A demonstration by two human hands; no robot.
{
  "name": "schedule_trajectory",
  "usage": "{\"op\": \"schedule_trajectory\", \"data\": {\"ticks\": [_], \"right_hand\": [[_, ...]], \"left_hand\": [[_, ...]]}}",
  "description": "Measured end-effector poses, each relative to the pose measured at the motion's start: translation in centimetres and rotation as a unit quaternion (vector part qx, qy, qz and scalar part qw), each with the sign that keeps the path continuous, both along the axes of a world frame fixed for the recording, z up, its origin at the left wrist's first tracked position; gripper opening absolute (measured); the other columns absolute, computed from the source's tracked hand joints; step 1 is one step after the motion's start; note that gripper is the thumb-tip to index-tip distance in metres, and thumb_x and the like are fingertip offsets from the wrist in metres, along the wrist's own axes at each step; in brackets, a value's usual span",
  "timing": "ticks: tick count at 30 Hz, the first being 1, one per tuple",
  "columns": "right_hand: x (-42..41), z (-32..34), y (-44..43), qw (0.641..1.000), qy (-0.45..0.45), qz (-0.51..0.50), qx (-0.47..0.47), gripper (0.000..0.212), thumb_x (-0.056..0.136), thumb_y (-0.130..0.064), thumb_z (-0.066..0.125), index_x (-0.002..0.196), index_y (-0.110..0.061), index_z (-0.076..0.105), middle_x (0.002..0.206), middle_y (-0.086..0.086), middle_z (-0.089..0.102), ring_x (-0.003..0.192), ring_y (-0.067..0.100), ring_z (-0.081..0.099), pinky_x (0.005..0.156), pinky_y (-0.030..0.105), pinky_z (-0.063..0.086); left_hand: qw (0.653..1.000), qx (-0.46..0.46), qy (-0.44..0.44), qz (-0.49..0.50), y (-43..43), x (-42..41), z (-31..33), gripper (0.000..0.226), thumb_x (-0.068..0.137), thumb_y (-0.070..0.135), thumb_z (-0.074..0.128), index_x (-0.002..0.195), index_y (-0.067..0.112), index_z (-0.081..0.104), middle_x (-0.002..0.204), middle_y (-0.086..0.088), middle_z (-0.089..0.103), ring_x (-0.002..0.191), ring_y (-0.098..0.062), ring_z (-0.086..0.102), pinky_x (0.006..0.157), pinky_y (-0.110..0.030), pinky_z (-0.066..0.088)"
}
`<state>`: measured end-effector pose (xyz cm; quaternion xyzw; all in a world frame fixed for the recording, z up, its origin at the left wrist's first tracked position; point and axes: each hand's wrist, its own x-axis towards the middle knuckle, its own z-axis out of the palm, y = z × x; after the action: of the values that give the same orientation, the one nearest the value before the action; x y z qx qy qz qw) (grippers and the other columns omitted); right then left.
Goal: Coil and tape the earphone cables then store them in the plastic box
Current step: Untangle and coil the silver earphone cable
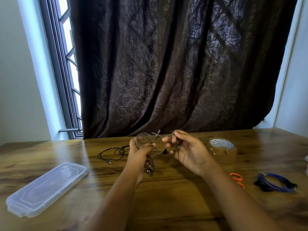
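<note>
Grained wood table (168, 190); thin looped earphone cable (156, 134).

Motion-blurred past counting loops: grey earphone cable (141, 139) strung between left hand (139, 151) and right hand (188, 148); bits dangling under left palm smeared too, shape unclear.
Hidden behind left hand: far end of black earphone cable (115, 151).
Unidentifiable: small dark bit (165, 151) between hands.
Too small to read fully: label print on tape roll (223, 152).
Behind right forearm: blades of orange scissors (236, 178).
Soft, indistinct: dark ends of blue cable (276, 181).
Cut off by right edge: pale object (307, 161).
Cropped at bottom edge: both forearms.
</note>
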<state>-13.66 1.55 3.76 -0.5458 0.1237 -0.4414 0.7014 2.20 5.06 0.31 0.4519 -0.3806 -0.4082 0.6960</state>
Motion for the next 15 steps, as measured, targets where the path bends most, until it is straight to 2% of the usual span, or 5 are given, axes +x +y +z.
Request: {"op": "schedule_trajectory", "data": {"ticks": [2, 4, 7, 12, 15], "right_hand": [[-0.5, 0.0, -0.3, 0.998, -0.031, 0.005, 0.046, 0.024, 0.074, -0.023, 0.056, 0.052, -0.015, 0.049, 0.076, 0.008, 0.068, 0.062, 0.012, 0.053, 0.053, 0.021, 0.041], [-0.9, 0.2, -0.6, 0.998, -0.027, -0.015, 0.051, 0.031, 0.069, -0.027, 0.059, 0.044, -0.018, 0.045, 0.067, 0.009, 0.065, 0.052, 0.011, 0.046, 0.048, 0.020, 0.035], [-0.7, 0.4, -0.3, 0.992, 0.089, -0.086, -0.017, 0.048, 0.089, -0.030, 0.055, 0.041, -0.020, 0.056, 0.065, 0.007, 0.065, 0.042, 0.008, 0.032, 0.045, 0.018, 0.024], [-0.2, -0.8, -0.8, 0.953, 0.232, -0.173, -0.093, 0.030, 0.097, -0.028, 0.050, 0.077, -0.011, 0.064, 0.076, 0.011, 0.072, 0.036, 0.006, 0.026, 0.038, 0.014, 0.021], [-0.7, -1.1, -1.1, 0.912, 0.336, -0.185, -0.147, 0.024, 0.102, -0.022, 0.041, 0.104, -0.020, 0.064, 0.069, 0.004, 0.066, 0.035, 0.001, 0.043, 0.049, 0.014, 0.029]], "left_hand": [[0.995, 0.007, 0.097, -0.007, 0.1, 0.6, 0.1, 0.009, 0.092, 0.010, 0.056, 0.093, 0.019, 0.053, 0.085, -0.004, 0.067, 0.061, -0.015, 0.061, 0.054, -0.030, 0.048], [0.985, -0.001, 0.168, -0.028, 0.3, 1.3, 0.3, 0.011, 0.095, 0.018, 0.050, 0.085, 0.017, 0.057, 0.089, -0.003, 0.069, 0.070, -0.020, 0.065, 0.069, -0.036, 0.050], [0.989, 0.028, 0.136, -0.053, 0.3, 1.4, 0.3, 0.023, 0.096, 0.031, 0.048, 0.097, 0.013, 0.062, 0.098, -0.005, 0.069, 0.079, -0.023, 0.068, 0.083, -0.044, 0.051], [0.998, 0.027, 0.057, -0.031, 0.3, -0.4, 0.5, 0.020, 0.099, 0.019, 0.045, 0.105, 0.022, 0.063, 0.087, 0.001, 0.068, 0.071, -0.015, 0.063, 0.061, -0.033, 0.054], [0.995, -0.021, 0.100, -0.021, 0.6, 0.1, 0.9, 0.048, 0.097, 0.006, 0.045, 0.130, 0.040, 0.050, 0.095, -0.003, 0.065, 0.071, -0.013, 0.055, 0.053, -0.025, 0.050]]}}
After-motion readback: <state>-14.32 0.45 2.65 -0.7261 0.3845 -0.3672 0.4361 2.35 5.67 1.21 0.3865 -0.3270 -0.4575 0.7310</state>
